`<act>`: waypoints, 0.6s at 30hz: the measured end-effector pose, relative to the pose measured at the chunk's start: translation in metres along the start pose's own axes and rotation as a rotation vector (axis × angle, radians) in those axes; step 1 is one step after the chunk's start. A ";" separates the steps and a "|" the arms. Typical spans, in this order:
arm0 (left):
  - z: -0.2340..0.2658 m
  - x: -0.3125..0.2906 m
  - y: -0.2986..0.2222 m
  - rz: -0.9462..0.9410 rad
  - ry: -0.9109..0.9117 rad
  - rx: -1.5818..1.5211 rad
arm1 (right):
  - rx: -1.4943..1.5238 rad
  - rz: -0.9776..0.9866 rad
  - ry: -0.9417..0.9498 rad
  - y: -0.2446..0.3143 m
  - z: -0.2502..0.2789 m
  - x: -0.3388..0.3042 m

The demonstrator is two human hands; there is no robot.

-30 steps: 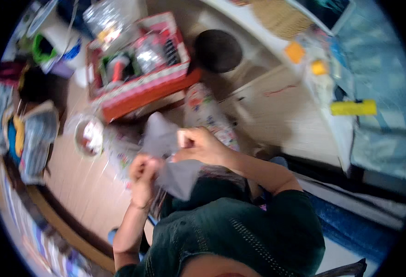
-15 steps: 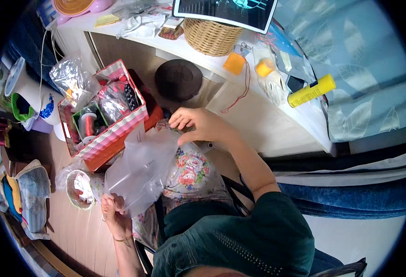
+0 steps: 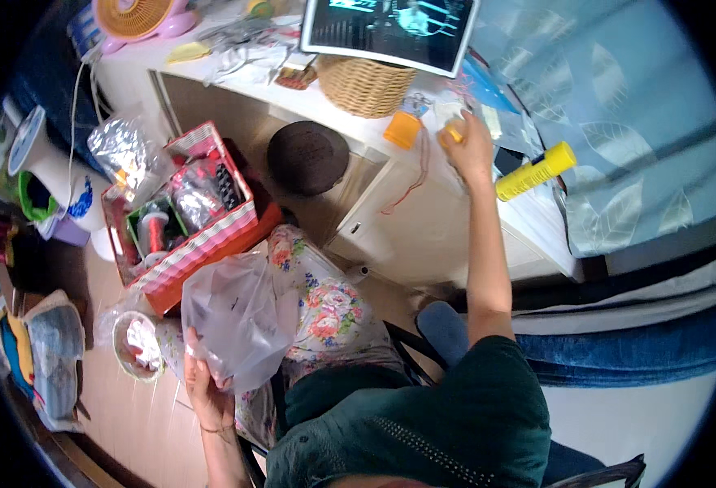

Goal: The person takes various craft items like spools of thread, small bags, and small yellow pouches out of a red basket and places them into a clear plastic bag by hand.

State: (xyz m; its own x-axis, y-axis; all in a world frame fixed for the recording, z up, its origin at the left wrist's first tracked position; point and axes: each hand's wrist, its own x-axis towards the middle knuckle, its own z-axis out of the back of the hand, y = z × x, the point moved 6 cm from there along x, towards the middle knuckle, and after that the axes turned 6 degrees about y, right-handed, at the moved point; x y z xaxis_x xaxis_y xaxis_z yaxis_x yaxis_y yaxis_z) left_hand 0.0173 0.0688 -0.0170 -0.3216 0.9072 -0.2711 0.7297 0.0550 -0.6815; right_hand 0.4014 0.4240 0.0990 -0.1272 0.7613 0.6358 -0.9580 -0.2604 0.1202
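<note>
I observe one left hand (image 3: 207,382) gripping one translucent bag (image 3: 236,313) above the floral-clad lap (image 3: 333,313). One right hand (image 3: 473,150) touches one small yellow item (image 3: 453,132) on the white desk (image 3: 531,221), beside one yellow cylinder (image 3: 537,172); closure there I cannot tell.

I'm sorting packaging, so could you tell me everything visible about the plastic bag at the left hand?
The plastic bag looks thin, soft and whitish translucent, with creases and glossy highlights. A small dark mark shows near its upper middle. It is loosely spread in front of the floral legwear; the left hand holds its lower left side. In the picture it overlaps the pink-striped box, but contact is unclear. I cannot make out any contents.
</note>
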 end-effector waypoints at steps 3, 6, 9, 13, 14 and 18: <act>-0.004 -0.001 -0.003 0.022 -0.005 0.027 | 0.185 -0.134 0.174 -0.010 0.006 -0.003; -0.004 -0.002 0.000 0.002 -0.018 0.055 | 0.197 -0.069 -0.057 0.015 0.027 -0.003; -0.001 -0.004 0.002 0.002 -0.017 0.088 | 0.794 -0.007 -0.179 0.056 0.058 -0.007; 0.005 -0.002 0.003 0.011 -0.017 0.130 | 2.130 -0.077 0.323 0.133 0.056 -0.031; 0.007 -0.003 0.004 0.016 -0.002 0.153 | 2.352 -0.015 0.533 0.156 0.051 -0.040; 0.003 -0.006 0.005 0.045 0.066 0.219 | 2.596 -0.113 1.318 0.246 0.035 -0.099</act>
State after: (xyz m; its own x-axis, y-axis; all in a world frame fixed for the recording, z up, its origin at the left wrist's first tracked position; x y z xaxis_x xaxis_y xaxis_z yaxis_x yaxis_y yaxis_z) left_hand 0.0212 0.0629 -0.0208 -0.2464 0.9326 -0.2639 0.5913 -0.0711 -0.8033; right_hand 0.1869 0.2641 0.0924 -0.8729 0.3478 0.3421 0.4871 0.6619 0.5698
